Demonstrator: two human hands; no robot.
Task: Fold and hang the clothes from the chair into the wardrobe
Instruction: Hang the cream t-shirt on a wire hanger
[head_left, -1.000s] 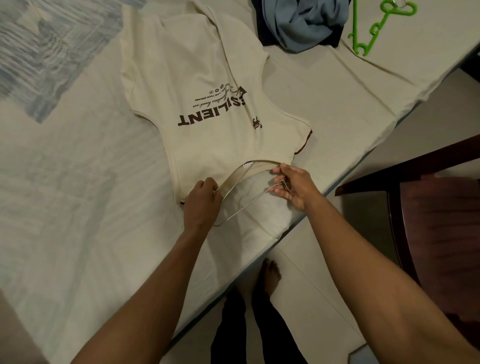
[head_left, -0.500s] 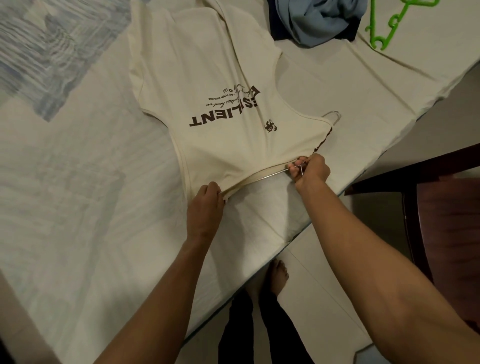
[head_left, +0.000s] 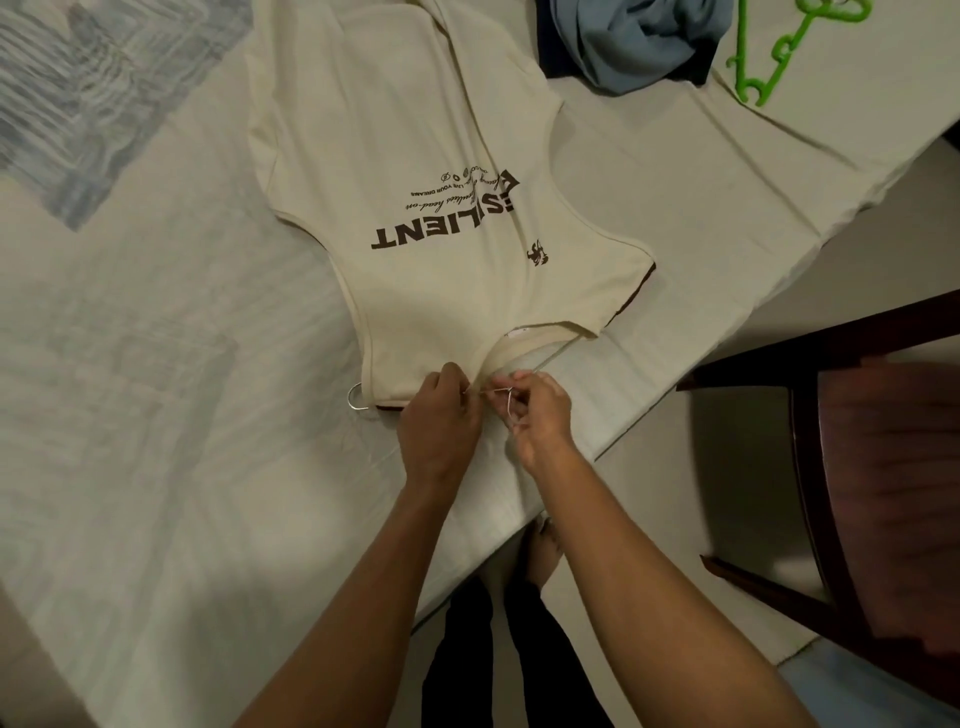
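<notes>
A cream T-shirt (head_left: 415, 171) with brown lettering lies flat on the bed, its neck opening toward me. A thin metal wire hanger (head_left: 357, 400) sits inside it; one bent end sticks out past the left shoulder, and the hook comes out at the neck. My left hand (head_left: 441, 410) pinches the collar and wire at the neck. My right hand (head_left: 535, 410) pinches the hanger's hook right beside it. The two hands nearly touch.
A blue-grey garment heap (head_left: 634, 36) lies at the bed's far side, a green plastic hanger (head_left: 774, 52) next to it. A dark wooden chair (head_left: 852, 467) stands on the right by the bed edge. The pale bedsheet (head_left: 156, 415) spreads left. My feet show below.
The hanger has slid left inside the shirt: its end showed at the right shoulder, now at the left. My right hand moved left to the neck, meeting my left hand.
</notes>
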